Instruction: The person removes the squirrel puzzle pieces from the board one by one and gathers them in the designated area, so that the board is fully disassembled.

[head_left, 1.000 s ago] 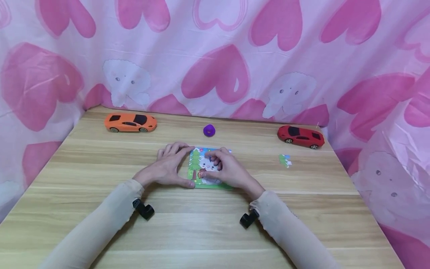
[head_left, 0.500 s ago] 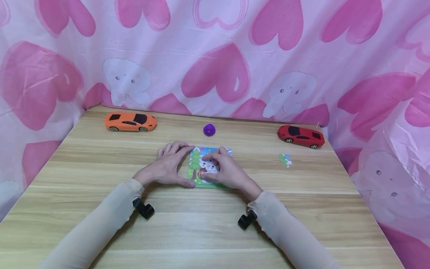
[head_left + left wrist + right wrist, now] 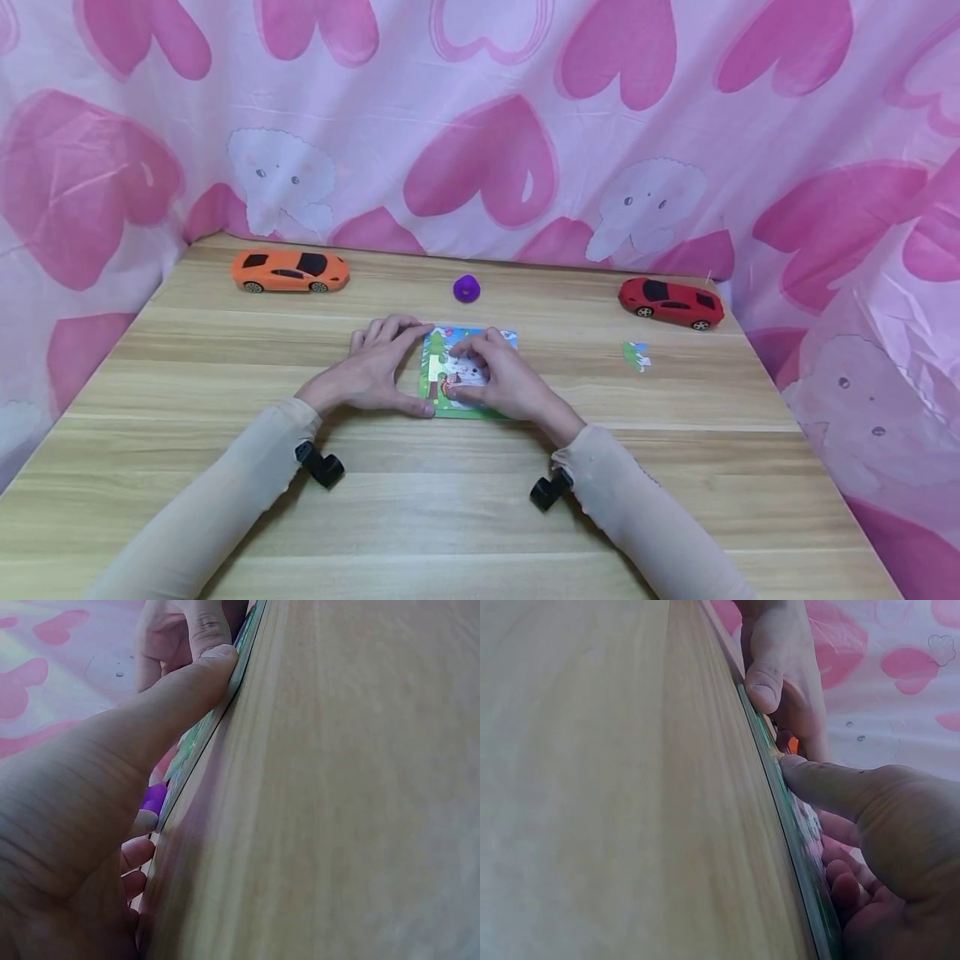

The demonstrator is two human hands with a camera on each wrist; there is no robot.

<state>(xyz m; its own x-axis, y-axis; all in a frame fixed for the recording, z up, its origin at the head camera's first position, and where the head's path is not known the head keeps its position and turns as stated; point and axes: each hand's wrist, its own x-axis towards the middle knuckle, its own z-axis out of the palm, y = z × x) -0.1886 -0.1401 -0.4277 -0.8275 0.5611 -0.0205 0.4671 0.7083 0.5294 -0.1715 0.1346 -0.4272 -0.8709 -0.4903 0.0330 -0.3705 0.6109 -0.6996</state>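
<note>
A small picture puzzle board (image 3: 437,364) with a tree and a white animal lies flat at the table's middle. My left hand (image 3: 375,371) braces its left edge, with the thumb (image 3: 176,694) against the near corner and the fingers at the far corner. My right hand (image 3: 491,377) lies on top of the board, fingers curled, its thumb (image 3: 814,778) and fingertips pinching a puzzle piece down near the animal's face. The piece is mostly hidden under the fingers. In the wrist views the board's thin edge (image 3: 791,825) shows side-on.
A loose green and white puzzle piece (image 3: 637,357) lies to the right. An orange toy car (image 3: 288,272) stands at the back left, a red toy car (image 3: 671,303) at the back right, a purple blob (image 3: 467,288) between them. Pink heart-print cloth walls the wooden table (image 3: 225,467).
My right hand's fingers have shifted slightly left and lower on the board, covering more of the animal's face. The left hand and everything else have stayed in place.
</note>
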